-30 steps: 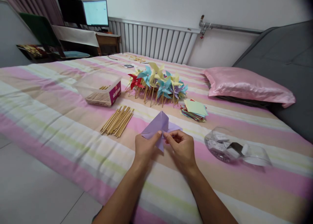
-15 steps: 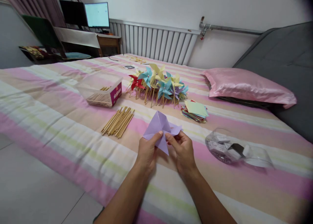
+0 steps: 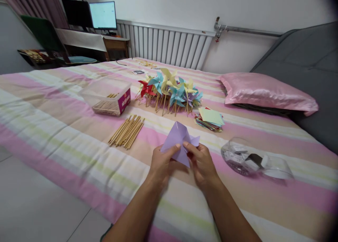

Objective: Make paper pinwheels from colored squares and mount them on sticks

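Observation:
A purple sheet of paper (image 3: pixel 176 136), cut and partly folded into pinwheel blades, is held between both hands above the bed. My left hand (image 3: pixel 161 161) grips its left side, thumb on top and fingers underneath. With thumb and fingers closed, my right hand (image 3: pixel 202 159) pinches the paper near its middle and right side. One pointed blade hangs down between the hands. Left of them lies a bundle of thin wooden sticks (image 3: pixel 126 132). Beyond the hands, to the right, sits a stack of coloured paper squares (image 3: pixel 210 118).
Finished pinwheels (image 3: pixel 169 88) on sticks stand clustered farther back. A clear plastic box (image 3: pixel 107 97) with more sticks is at left. Transparent containers (image 3: pixel 243 157) with small items lie right. A pink pillow (image 3: pixel 266 92) rests on the striped bed (image 3: pixel 87 164).
Both hands and the purple paper have shifted slightly right. The right thumb has moved over the paper's middle, and the right-hand blade is now folded in closer.

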The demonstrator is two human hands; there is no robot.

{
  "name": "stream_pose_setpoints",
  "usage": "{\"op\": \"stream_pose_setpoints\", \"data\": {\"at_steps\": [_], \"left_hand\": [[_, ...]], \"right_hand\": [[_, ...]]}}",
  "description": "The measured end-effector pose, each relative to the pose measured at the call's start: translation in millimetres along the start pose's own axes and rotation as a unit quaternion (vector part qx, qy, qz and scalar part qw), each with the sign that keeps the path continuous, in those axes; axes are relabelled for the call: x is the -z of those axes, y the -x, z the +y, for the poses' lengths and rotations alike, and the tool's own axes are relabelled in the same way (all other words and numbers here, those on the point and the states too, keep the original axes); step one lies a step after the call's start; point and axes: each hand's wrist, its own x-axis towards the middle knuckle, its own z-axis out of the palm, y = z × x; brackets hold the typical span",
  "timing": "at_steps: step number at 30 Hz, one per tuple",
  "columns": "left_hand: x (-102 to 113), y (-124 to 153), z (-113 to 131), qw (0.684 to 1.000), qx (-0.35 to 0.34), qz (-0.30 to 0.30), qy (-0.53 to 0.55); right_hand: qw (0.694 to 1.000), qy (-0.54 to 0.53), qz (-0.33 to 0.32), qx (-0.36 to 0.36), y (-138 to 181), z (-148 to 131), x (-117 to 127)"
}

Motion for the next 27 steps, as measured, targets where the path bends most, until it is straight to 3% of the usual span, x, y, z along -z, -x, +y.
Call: {"op": "stream_pose_setpoints", "data": {"at_steps": [6, 19, 22, 27], "left_hand": [[7.9, -3.2, 13.9, 0.998, 0.031, -0.017, -0.047], [12.9, -3.8, 8.9, 0.986, 0.035, -0.039, -0.160], [12.5, -3.7, 10.5, 0.986, 0.043, -0.038, -0.155], [11.4, -5.2, 10.7, 0.990, 0.012, 0.028, -0.136]], "right_hand": [[0.998, 0.011, -0.034, -0.054, -3.0, -18.2, 9.8], [0.987, 0.085, -0.103, -0.085, -0.3, -15.9, 15.8], [0.983, 0.105, -0.133, -0.074, -0.9, -14.2, 18.3], [0.983, 0.140, -0.117, -0.010, -4.3, -13.0, 19.8]]}}
